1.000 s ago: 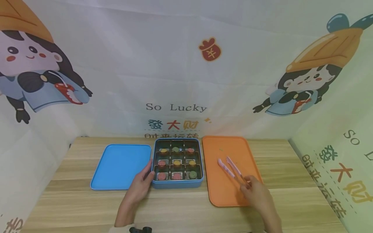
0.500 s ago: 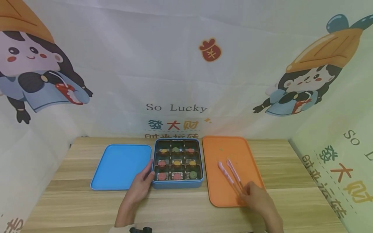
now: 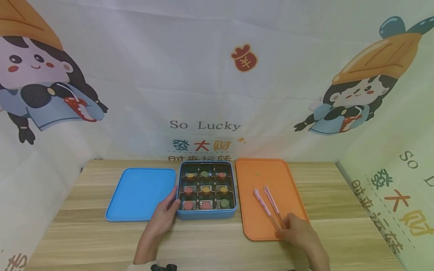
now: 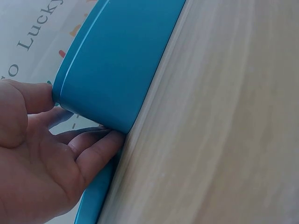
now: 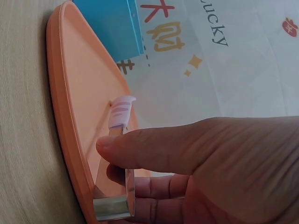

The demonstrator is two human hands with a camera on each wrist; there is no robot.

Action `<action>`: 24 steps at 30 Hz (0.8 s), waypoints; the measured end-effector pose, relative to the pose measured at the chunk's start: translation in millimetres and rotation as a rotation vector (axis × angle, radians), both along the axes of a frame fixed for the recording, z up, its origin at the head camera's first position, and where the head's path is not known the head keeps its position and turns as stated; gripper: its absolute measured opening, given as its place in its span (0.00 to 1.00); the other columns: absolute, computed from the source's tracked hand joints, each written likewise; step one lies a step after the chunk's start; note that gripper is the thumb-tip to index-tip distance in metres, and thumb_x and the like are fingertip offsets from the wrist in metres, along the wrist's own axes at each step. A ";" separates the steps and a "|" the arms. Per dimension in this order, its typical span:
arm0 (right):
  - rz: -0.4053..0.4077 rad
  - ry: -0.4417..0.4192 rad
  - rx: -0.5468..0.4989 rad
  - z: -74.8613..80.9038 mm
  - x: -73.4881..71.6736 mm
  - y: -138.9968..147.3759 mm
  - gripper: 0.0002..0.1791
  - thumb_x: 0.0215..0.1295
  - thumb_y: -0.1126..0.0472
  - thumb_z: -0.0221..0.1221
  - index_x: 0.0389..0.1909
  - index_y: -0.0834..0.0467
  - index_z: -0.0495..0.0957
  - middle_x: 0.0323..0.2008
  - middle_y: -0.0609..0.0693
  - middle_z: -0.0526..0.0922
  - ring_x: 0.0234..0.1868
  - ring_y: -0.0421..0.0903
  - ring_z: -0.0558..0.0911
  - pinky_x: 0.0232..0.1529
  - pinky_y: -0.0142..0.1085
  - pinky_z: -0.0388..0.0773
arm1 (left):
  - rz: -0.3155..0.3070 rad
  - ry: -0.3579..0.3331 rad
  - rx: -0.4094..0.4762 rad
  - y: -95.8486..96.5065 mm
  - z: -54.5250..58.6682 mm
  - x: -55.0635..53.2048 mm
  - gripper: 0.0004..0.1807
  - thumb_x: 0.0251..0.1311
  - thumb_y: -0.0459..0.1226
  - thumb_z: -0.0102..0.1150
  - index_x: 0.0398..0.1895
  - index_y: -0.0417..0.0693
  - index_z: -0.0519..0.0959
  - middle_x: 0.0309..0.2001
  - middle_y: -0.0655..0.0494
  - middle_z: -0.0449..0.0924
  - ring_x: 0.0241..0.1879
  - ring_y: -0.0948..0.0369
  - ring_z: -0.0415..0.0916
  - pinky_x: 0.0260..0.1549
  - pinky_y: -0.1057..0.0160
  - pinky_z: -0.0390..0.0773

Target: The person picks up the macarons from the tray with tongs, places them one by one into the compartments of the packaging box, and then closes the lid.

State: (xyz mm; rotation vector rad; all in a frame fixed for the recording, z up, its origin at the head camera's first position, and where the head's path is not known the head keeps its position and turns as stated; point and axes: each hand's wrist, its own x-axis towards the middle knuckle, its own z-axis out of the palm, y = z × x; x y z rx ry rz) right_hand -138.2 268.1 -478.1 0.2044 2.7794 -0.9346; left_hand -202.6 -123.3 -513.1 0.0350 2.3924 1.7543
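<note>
A blue box (image 3: 206, 215) with a dark divided insert stands at the table's middle. Each compartment shows a small round patty-like piece, some pink (image 3: 188, 205), some yellow (image 3: 205, 189), some green (image 3: 224, 203). My left hand (image 3: 163, 216) rests against the box's left side, thumb at the rim and fingertips low on its wall (image 4: 117, 65). My right hand (image 3: 300, 231) grips metal tongs (image 3: 275, 209) with pink-and-white tips above the orange tray (image 3: 257, 226). In the right wrist view, thumb and fingers hold the tongs near their bent metal end (image 5: 112, 207). Nothing sits between the tips.
Left of the box lies a shallow blue lid (image 3: 142, 194), close to my left hand. Small green crumbs (image 3: 257, 174) dot the orange tray. A printed cloth (image 3: 203, 94) hangs behind the wooden table (image 3: 203, 244) and along its sides.
My right hand has come slightly down and toward me with the tongs, which now lie lower over the tray. Left hand and box stay where they were.
</note>
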 end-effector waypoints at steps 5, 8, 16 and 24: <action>-0.004 -0.014 0.002 -0.2 -0.4 0.7 0.18 0.54 0.56 0.71 0.29 0.57 0.70 0.21 0.47 0.74 0.23 0.43 0.69 0.22 0.33 0.64 | -0.001 0.001 0.010 0.4 -0.1 -0.3 0.31 0.77 0.36 0.39 0.79 0.45 0.47 0.79 0.42 0.45 0.78 0.44 0.39 0.75 0.44 0.45; -0.009 -0.022 0.008 0.9 -0.5 1.1 0.17 0.54 0.54 0.71 0.32 0.58 0.72 0.22 0.46 0.76 0.24 0.43 0.70 0.23 0.34 0.65 | -0.003 0.009 -0.007 0.2 -0.2 -0.4 0.31 0.77 0.37 0.39 0.79 0.45 0.47 0.78 0.41 0.46 0.78 0.44 0.40 0.75 0.44 0.45; -0.021 -0.026 0.009 5.7 -0.7 1.4 0.18 0.60 0.52 0.67 0.41 0.61 0.77 0.28 0.46 0.82 0.28 0.42 0.76 0.27 0.36 0.72 | -0.001 0.015 -0.031 0.0 0.0 -0.2 0.31 0.77 0.38 0.40 0.79 0.46 0.48 0.78 0.40 0.48 0.77 0.44 0.42 0.74 0.44 0.47; 0.000 0.022 0.049 5.4 -3.2 2.0 0.21 0.65 0.52 0.63 0.48 0.66 0.78 0.36 0.49 0.86 0.33 0.43 0.81 0.33 0.40 0.79 | 0.006 0.014 -0.014 1.2 -0.8 -0.5 0.31 0.77 0.36 0.39 0.79 0.45 0.48 0.78 0.40 0.47 0.78 0.44 0.41 0.75 0.44 0.47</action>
